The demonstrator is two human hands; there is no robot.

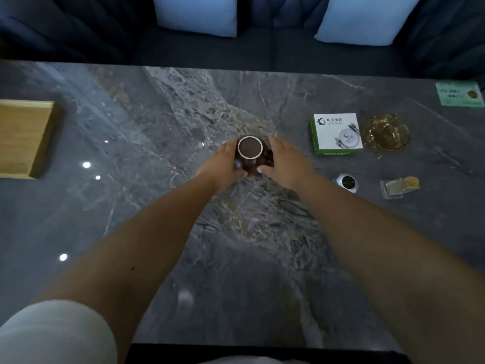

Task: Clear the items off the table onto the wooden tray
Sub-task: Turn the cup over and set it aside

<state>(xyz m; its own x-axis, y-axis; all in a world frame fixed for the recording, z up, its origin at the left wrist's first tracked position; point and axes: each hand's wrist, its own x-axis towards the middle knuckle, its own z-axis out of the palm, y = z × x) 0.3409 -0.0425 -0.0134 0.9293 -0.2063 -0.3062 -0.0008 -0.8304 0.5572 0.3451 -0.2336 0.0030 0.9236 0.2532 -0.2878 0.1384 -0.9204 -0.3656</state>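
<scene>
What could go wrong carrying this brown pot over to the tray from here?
1. The brown pot is open-topped and gripped only at its sides by the left hand and right hand; tilting may spill any contents, which I cannot see.
2. The wooden tray sits far left, partly out of frame, so the carry is long.
3. Returning, a forearm could sweep the small white jar.

Printed on the lid of the white box with green sides [336,134], at three o'clock from the table's middle: a round swirl logo beside a row of Chinese characters, too blurred to read, plus a small round emblem lower down. Printed on the green card [459,93] at two o'clock: dark lettering, likewise illegible.
</scene>
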